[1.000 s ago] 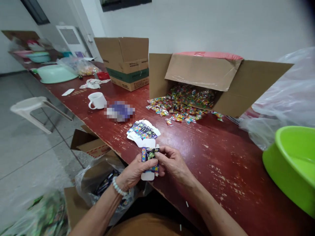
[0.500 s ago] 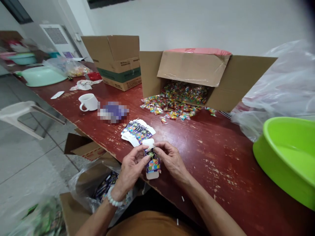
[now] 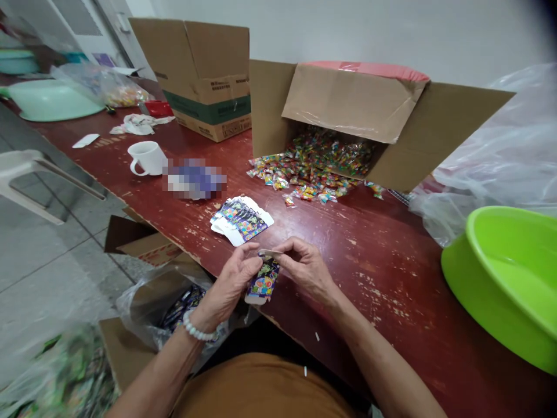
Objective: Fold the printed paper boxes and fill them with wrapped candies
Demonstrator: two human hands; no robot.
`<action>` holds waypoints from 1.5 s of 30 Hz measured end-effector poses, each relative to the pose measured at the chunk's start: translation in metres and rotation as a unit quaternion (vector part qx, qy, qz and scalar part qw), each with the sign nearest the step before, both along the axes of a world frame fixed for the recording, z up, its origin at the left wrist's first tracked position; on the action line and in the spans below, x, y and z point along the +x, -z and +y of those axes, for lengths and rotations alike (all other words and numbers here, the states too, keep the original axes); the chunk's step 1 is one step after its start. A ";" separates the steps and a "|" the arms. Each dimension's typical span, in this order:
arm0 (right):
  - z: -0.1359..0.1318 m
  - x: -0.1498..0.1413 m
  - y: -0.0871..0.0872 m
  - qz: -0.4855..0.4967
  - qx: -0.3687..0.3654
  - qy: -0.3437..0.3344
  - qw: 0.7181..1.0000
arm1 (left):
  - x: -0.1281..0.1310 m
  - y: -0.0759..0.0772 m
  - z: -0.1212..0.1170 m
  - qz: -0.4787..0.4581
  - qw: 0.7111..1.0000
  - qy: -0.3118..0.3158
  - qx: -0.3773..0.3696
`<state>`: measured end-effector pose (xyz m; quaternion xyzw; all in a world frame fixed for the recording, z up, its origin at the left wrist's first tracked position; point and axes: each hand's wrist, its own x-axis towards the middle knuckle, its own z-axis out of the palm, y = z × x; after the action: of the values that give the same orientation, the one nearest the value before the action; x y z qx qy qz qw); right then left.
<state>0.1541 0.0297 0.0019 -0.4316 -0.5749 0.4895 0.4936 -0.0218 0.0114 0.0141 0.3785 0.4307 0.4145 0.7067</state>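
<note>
Between my hands, near the table's front edge, is a small printed candy box (image 3: 263,277) in dark purple with colourful pictures. My left hand (image 3: 235,278) grips its left side, thumb across the upper front. The fingers of my right hand (image 3: 304,266) pinch the flap at its top, which is bent over. The lower end flap shows pale. Just beyond my hands lies a fanned stack of flat printed boxes (image 3: 243,220). Farther back, small wrapped candies (image 3: 313,168) spill from a cardboard carton (image 3: 343,104) lying on its side.
A lime green basin (image 3: 491,278) stands at the right, beside clear plastic bags (image 3: 474,157). To the left are a white mug (image 3: 148,158), a closed-sided carton (image 3: 213,87) and a pale green basin (image 3: 52,101). Below the edge, a plastic-lined box (image 3: 148,302) holds dark packets.
My right hand has folded the top flap over, and the box has tilted in my left hand. The view has shifted slightly, so the table items appear higher.
</note>
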 end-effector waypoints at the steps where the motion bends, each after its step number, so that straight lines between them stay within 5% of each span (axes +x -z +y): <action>1: -0.002 0.000 0.001 -0.022 0.025 0.000 0.999 | 0.001 0.000 -0.001 -0.020 0.999 0.024 -0.029; 5: -0.006 -0.002 -0.001 -0.073 0.025 -0.052 0.996 | 0.005 0.002 -0.003 -0.046 0.995 0.029 -0.079; 11: 0.002 -0.012 -0.008 0.121 -0.175 -0.092 0.973 | 0.008 0.005 0.000 0.001 0.998 0.000 -0.066; 15: 0.007 -0.016 -0.007 0.142 -0.201 -0.072 0.967 | 0.006 0.004 0.003 0.036 0.998 0.015 -0.039; 20: 0.002 -0.019 -0.007 0.070 -0.117 -0.012 0.991 | 0.004 0.004 0.006 0.059 0.998 0.005 0.007; 27: 0.005 -0.006 -0.012 -0.074 0.050 -0.068 0.994 | 0.008 0.003 0.009 0.071 0.997 0.020 0.002; 34: 0.016 -0.008 -0.010 -0.026 0.012 -0.071 0.997 | 0.011 -0.008 0.024 0.056 0.996 -0.011 0.073; 40: 0.046 0.003 -0.009 -0.069 -0.006 -0.167 0.984 | 0.007 0.001 0.026 -0.002 0.998 -0.051 -0.031; 43: 0.094 0.015 0.004 -0.244 0.067 -0.054 0.966 | 0.009 0.008 0.026 -0.046 0.993 -0.084 -0.067; 45: 0.125 0.019 0.015 -0.370 0.093 0.052 0.923 | 0.009 0.011 0.027 -0.042 0.990 -0.126 -0.051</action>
<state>0.1727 0.1545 -0.0133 -0.5639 -0.7361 0.2127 0.3082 -0.0126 0.0387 0.0027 0.2674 0.4650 0.4933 0.6848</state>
